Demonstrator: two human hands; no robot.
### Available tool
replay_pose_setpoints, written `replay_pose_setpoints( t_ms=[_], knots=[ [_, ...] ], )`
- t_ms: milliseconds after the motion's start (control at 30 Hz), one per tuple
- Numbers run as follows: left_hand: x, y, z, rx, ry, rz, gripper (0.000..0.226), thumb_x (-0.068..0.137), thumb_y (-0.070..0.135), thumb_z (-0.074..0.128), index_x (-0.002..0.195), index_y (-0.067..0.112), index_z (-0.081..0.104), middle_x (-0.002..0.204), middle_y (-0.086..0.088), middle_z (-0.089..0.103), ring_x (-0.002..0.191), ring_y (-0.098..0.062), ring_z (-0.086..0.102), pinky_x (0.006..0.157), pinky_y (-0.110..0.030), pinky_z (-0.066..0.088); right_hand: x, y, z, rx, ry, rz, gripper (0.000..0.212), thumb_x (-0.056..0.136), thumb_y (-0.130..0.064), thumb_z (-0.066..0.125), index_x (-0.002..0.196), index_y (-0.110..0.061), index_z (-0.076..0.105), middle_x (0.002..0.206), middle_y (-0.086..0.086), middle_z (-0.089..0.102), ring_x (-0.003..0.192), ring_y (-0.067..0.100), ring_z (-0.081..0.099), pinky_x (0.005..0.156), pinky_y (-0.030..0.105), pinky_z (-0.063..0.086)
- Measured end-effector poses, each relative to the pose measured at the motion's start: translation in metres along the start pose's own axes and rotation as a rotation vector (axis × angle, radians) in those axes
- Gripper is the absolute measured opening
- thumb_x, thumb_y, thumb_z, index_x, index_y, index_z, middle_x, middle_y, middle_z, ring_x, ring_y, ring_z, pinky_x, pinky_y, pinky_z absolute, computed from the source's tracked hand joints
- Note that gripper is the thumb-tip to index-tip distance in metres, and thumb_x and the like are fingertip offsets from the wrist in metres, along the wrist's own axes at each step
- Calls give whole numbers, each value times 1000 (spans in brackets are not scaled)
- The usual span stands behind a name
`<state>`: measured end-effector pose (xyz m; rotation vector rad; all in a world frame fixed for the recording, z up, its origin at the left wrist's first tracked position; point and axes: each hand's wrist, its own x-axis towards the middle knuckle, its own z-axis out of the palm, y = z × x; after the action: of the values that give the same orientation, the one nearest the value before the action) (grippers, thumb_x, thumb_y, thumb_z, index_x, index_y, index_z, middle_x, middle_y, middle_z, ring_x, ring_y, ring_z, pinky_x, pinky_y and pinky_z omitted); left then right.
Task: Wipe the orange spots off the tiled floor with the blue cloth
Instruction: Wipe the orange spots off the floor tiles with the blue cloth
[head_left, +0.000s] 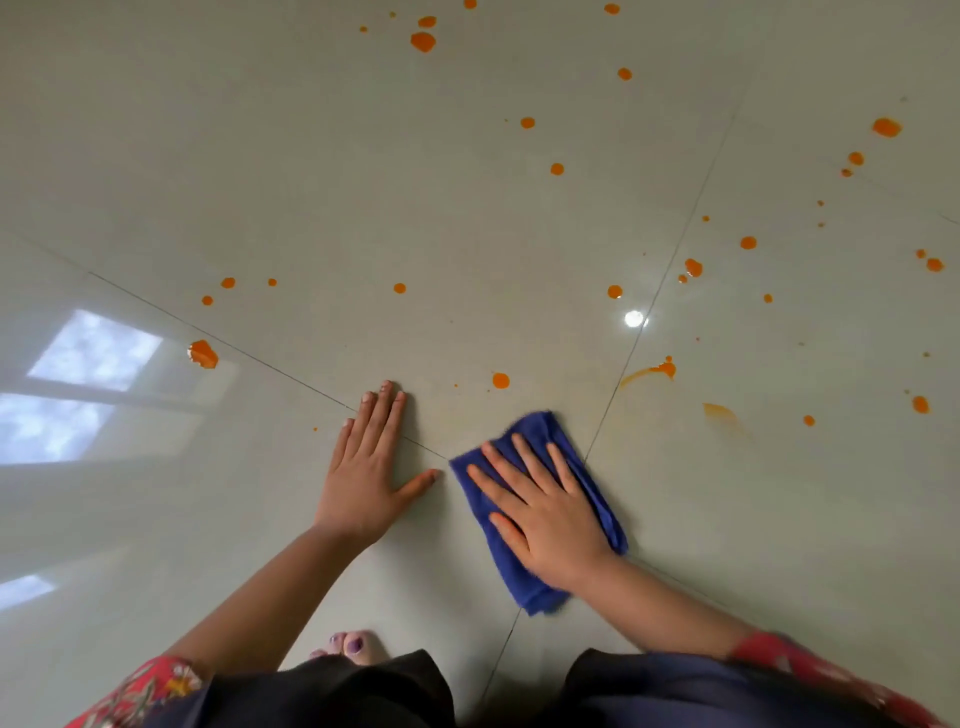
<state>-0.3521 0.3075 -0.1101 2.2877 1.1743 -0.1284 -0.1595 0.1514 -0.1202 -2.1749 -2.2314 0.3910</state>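
While pressing the blue cloth (535, 431) down on the tiled floor (727, 519) with the right grip (550, 514), read the lay before planning the next stroke. Note the right grip as released: palm down, fingers straight and spread over the fabric, pinching nothing. Locate the cloth close in front of the body, folded to an oblong, over the crossing of two grout lines (602, 423). Take its long axis as running from near-right to far-left, roughly in line with the fingers above it. Treat the far short edge as the leading edge. Find the nearest orange spot (501, 380) beyond that leading edge, near but apart from it and a little right of the axis line. Judge a forward push along the axis, with at most a slight turn, as enough to reach it. Find the smeared streak (652, 370) and a paler smear (719, 413) farther off to the far right, across the grout line. Find a large blot (202, 354) well apart to the far left. Note the left grip (363, 483) likewise released: flat on bare floor just left of the cloth, fingers together and pointing away, thumb tip just beside the cloth's far-left corner. Unable to tell contact there. Assign the spot ahead to the right grip, on the cloth and nearer. Keep the left as a prop. Count most spots as not yet wiped.
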Motion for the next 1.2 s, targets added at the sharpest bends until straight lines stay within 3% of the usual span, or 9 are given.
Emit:
replay_pose_setpoints(
  t_ms=[67, 200, 267, 433, 600, 800, 1000, 1133, 1200],
  knots=[
    [0, 0, 0, -9, -4, 2, 92, 81, 77, 24, 152, 30, -11, 158, 13, -20, 145, -7, -22, 116, -25, -13, 49, 22, -6, -56, 12, -40, 57, 97, -38, 35, 153, -30, 23, 160, -5, 22, 148, 23, 19, 118, 46, 15],
    [0, 0, 0, -11, -5, 20, 90, 84, 75, 24, 151, 29, -14, 157, 14, -23, 144, -8, -23, 115, -25, -18, 67, 78, -17, -8, 134, 434, 55, 98, -35, 26, 152, -24, 26, 160, -1, 24, 147, 25, 23, 118, 43, 15],
    [0, -2, 1, 7, -8, 23, 89, 85, 74, 24, 150, 29, -17, 157, 13, -25, 144, -8, -25, 113, -23, -21, 45, 54, -8, 9, 173, 522, 56, 97, -34, 27, 152, -22, 27, 160, 1, 23, 146, 28, 24, 118, 46, 16],
    [2, -3, 5, 20, -10, 7, 89, 84, 76, 22, 149, 31, -19, 157, 12, -25, 143, -8, -26, 112, -21, -23, 81, 6, -7, -14, 48, -31, 56, 97, -34, 36, 152, -30, 27, 160, -5, 22, 148, 23, 21, 119, 43, 13],
    [1, 0, 2, -10, 5, 4, 94, 82, 78, 22, 148, 29, -24, 155, 12, -30, 142, -7, -28, 116, -27, -17, 157, 67, -32, -46, 118, 296, 55, 98, -39, 21, 151, -28, 27, 159, -3, 26, 148, 26, 20, 120, 46, 13],
    [-7, -4, -6, -213, 79, 1, 101, 84, 68, 47, 150, 26, -17, 158, 10, -24, 145, -6, -20, 116, -21, -12, 76, 32, -10, -79, -14, -315, 56, 96, -37, 37, 152, -35, 26, 161, -7, 19, 149, 23, 17, 119, 46, 14],
    [-10, -29, -19, -187, 251, -102, 78, 93, 58, 32, 154, 26, -5, 160, 11, -16, 147, -8, -14, 119, -29, -5, 157, 56, -32, -81, 123, 80, 56, 97, -41, 29, 152, -32, 20, 159, -5, 24, 147, 27, 24, 118, 46, 11],
    [-9, -78, -35, -132, 389, -288, 73, 94, 49, 37, 154, 23, 7, 161, 8, -7, 148, -9, -10, 121, -37, 4, 128, -4, -8, -101, 16, -460, 57, 95, -46, 39, 151, -35, 28, 160, -6, 23, 148, 25, 19, 118, 46, 13],
    [-12, -95, -39, -102, 424, -362, 69, 95, 45, 36, 154, 23, 9, 162, 7, -3, 148, -9, -8, 121, -38, 5, 122, 15, -14, -102, -5, -550, 55, 97, -47, 38, 150, -37, 28, 159, -9, 23, 147, 21, 20, 117, 44, 13]
  ],
)
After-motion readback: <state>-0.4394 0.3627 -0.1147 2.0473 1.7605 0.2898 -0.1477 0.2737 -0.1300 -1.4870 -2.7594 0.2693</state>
